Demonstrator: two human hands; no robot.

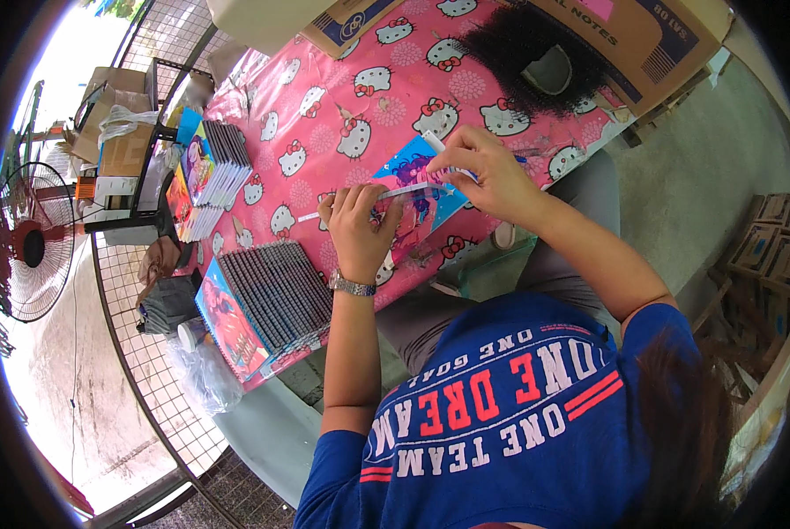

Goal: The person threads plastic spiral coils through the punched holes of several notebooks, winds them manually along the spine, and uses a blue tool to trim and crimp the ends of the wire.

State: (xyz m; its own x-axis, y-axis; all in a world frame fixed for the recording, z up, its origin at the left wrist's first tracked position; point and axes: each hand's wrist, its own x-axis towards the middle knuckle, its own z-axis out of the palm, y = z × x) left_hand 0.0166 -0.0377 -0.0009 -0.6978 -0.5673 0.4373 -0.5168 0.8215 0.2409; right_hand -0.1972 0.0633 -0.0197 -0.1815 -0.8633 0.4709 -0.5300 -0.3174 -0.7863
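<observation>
A thin notebook (452,204) with a bright blue, pink and purple illustrated cover lies in front of me on the pink table. My left hand (360,225), with a metal watch at its wrist, is closed over a narrow white strip (404,189) that crosses the notebook. The strip's end sticks out to the left of the fingers. Above the notebook's right part, my right hand (488,172) is bent in a pinch. What its fingertips hold is too small to make out. A short white piece (433,141) shows just beyond them.
A stack of spiral notebooks (272,295) stands at the table's near left edge, another stack (214,176) farther back. A black bristly heap (501,57) and a cardboard box (651,44) sit at the far right. A fan (38,242) stands left, beyond a wire mesh (135,353).
</observation>
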